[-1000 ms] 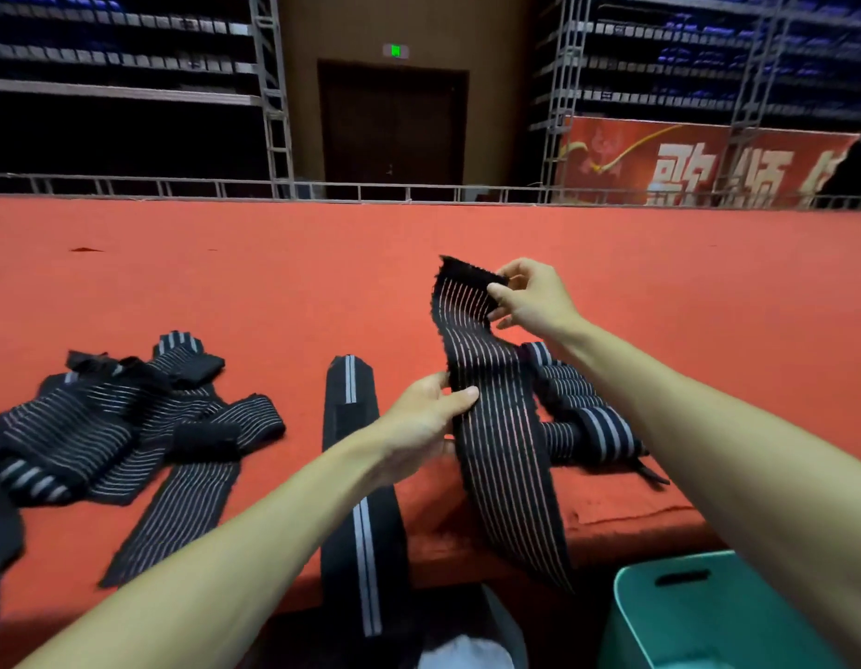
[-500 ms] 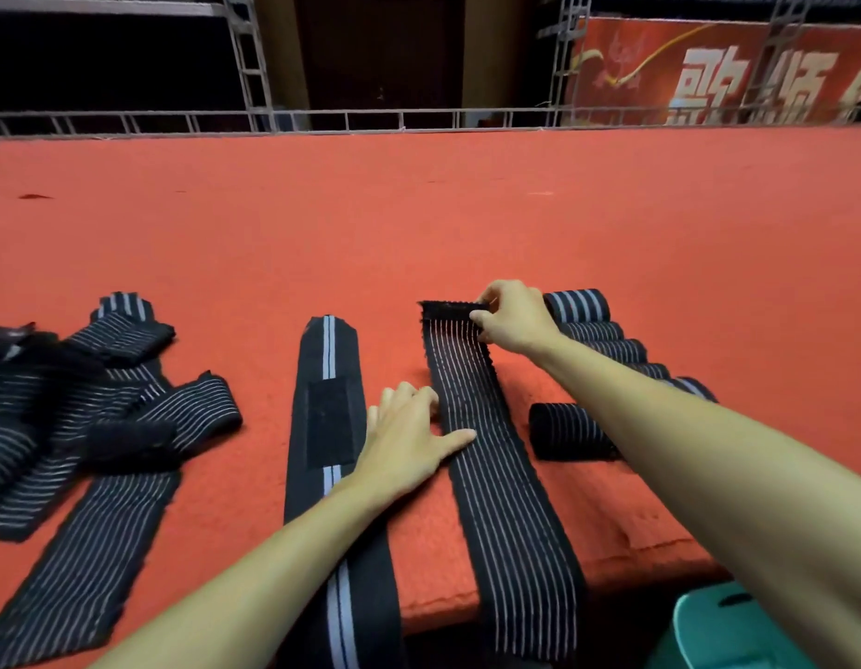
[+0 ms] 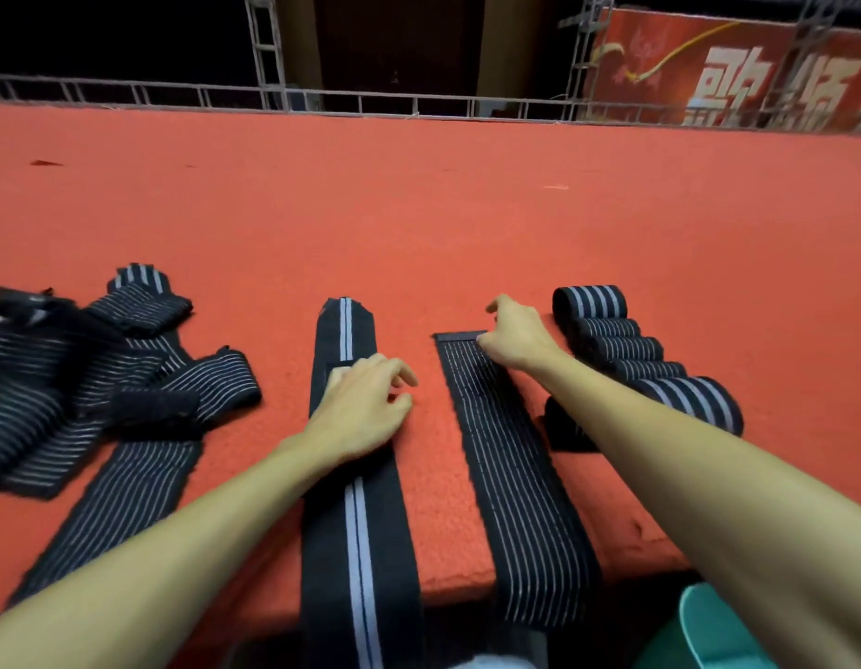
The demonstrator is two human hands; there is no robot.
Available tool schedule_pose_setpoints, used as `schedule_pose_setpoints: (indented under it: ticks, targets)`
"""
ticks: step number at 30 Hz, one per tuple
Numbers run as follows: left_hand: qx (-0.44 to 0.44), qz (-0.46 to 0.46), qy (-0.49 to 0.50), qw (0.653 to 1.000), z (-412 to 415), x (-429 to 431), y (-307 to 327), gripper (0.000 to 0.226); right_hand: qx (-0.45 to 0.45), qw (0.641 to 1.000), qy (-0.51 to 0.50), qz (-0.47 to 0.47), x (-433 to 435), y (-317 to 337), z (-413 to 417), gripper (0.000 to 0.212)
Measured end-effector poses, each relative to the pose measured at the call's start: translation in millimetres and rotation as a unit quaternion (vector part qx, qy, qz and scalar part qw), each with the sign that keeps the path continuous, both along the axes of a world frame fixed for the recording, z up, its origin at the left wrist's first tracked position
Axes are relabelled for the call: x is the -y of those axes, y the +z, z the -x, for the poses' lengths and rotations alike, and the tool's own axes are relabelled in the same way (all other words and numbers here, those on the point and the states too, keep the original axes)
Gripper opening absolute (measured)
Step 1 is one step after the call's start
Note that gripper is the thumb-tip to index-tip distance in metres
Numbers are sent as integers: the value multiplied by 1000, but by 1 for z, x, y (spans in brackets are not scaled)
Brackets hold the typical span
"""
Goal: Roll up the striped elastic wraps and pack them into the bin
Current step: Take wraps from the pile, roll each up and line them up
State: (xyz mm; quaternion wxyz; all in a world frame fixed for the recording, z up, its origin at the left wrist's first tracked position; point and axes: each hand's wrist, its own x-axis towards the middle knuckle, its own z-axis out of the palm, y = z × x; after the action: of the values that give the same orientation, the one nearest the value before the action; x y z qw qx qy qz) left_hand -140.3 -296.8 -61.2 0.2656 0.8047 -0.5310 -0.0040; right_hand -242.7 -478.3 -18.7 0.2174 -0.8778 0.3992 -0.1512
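Striped wrap (image 3: 510, 470) — flat under right hand (image 3: 515, 338)

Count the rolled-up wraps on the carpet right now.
6 visible, in a row right of the right hand: wide-striped roll at the far end, four thin-striped rolls behind it, and a wide-striped one nearest. The forearm may hide more.

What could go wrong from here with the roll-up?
1. The thin-striped wrap hangs over the platform edge; the dangling tail may drag the roll crooked.
2. The right hand works close to the finished rolls and could knock them.
3. The left hand rests on the wide-striped wrap, steadying nothing.
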Motion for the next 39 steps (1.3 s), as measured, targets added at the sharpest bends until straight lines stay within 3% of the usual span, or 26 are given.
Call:
schedule_pose_setpoints:
  ticks: [11, 15, 20, 22, 23, 26, 28, 30, 32, 34, 39]
  targets:
    - [1, 74, 45, 996, -59, -149, 10, 25, -6, 977, 210, 24, -128, 15, -38, 26]
    - [49, 172, 97, 979, -78, -190, 4, 25, 3, 957, 290, 25, -170, 12, -68, 23]
    - [-30, 313, 105, 944, -79, -200, 2, 33, 20, 940, 340, 10, -205, 4, -106, 29]
    - [-136, 383, 115, 906, -76, -194, 0, 36, 18, 933, 360, -16, -215, -2, -119, 33]
    - [-228, 423, 120, 869, -75, -191, -1, 37, 17, 928, 371, -38, -219, -7, -124, 32]
    - [-480, 520, 130, 694, -76, -188, -2, 37, 27, 918, 393, -32, -225, -19, -130, 14]
    - [-553, 548, 146, 610, -86, -193, -4, 33, 63, 920, 384, -36, -226, -25, -135, 10]
    - [-576, 551, 156, 583, -92, -196, -5, 30, 102, 927, 358, -49, -225, -29, -138, 18]
    - [-556, 540, 164, 610, -90, -193, -6, 30, 122, 929, 344, -65, -224, -30, -138, 20]
    - [-515, 517, 178, 660, -87, -190, -7, 31, 137, 924, 345, -93, -222, -28, -132, 18]
    - [-310, 367, 207, 852, -89, -197, 0, 31, 154, 914, 354, -126, -209, -13, -111, 25]
